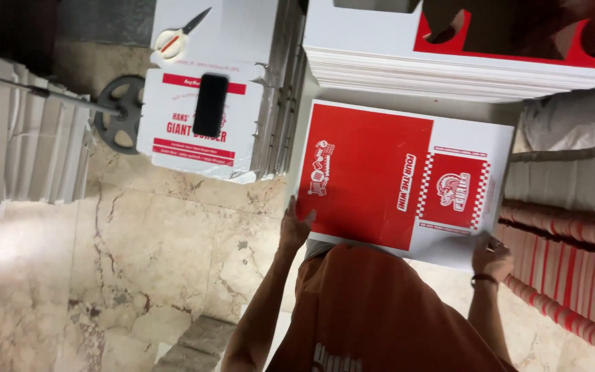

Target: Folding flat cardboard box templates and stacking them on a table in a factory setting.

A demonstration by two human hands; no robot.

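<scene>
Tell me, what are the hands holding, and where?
A flat red and white cardboard sheet: left hand at its near left edge, right hand at its near right corner.

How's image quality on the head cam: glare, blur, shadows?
Head view: bright glare washes out the marble floor at lower left; the left hand and right hand are slightly soft; the flat red-and-white carton they grip is evenly lit; top left corner falls dark.

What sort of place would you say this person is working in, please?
Probably a packing or box-folding workroom: both hands hold a flat red-and-white carton blank, stacks of blanks stand around, and scissors lie nearby on a marble floor.
</scene>
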